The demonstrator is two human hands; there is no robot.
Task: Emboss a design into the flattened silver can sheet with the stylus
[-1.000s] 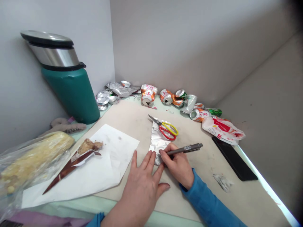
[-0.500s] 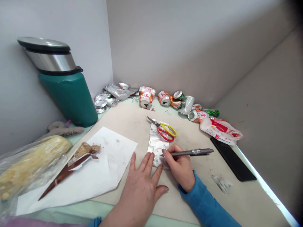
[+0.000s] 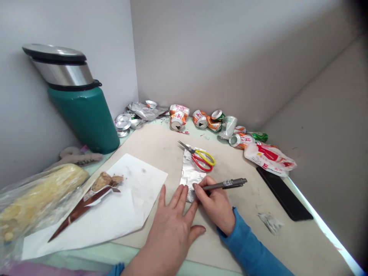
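A crinkled strip of silver foil lies on the beige sheet at the middle. My left hand lies flat with fingers spread, its fingertips on the strip's near end. In my right hand is a dark grey pen, pinched between the fingers and slanting to the right. Its tip is at the foil's near end, beside my left fingers, and is partly hidden. Scissors with one red and one yellow handle rest across the far end of the foil, blades pointing away to the left.
White paper with brown crumbly pieces lies left, near a plastic-wrapped yellow item. A green bottle stands behind. Crushed cans line the wall. A black phone and foil scrap lie right.
The pen in my right hand has shifted left and tilts a little more upright, its tip nearer my left fingers. My left hand stays in place.
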